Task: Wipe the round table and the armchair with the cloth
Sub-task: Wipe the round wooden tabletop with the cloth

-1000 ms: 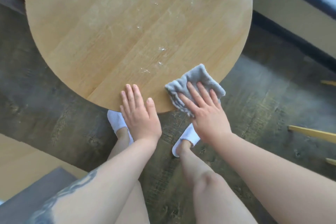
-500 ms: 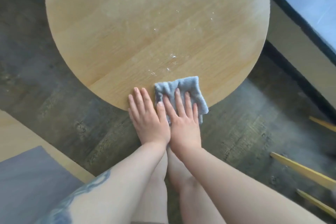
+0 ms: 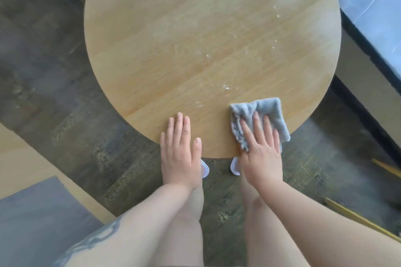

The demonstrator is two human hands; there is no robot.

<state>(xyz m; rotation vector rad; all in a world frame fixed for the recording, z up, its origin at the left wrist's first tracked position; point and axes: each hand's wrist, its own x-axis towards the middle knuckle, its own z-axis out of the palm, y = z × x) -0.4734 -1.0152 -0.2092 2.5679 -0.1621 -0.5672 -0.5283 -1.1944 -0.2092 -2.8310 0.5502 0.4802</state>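
Your right hand (image 3: pixel 259 149) presses flat on the cloth (image 3: pixel 260 119) at the tabletop (image 3: pixel 195 50) near edge; your left hand (image 3: pixel 180 151) rests flat beside it, holding nothing. White specks (image 3: pixel 225 87) remain mid-tabletop, so wiping looks early; no armchair wiped yet

Two bare forearms reach forward from the bottom of the view, side by side and a little apart. The left hand (image 3: pixel 181 154) lies palm down, fingers straight and close together, thumb set slightly out, fingertips resting on the near edge of the table (image 3: pixel 195 50). The right hand (image 3: pixel 261 154) is also flat, palm down, its straight fingers pressing on the cloth (image 3: pixel 269 112). A dark tattoo marks the left forearm. Bare knees show below the arms.
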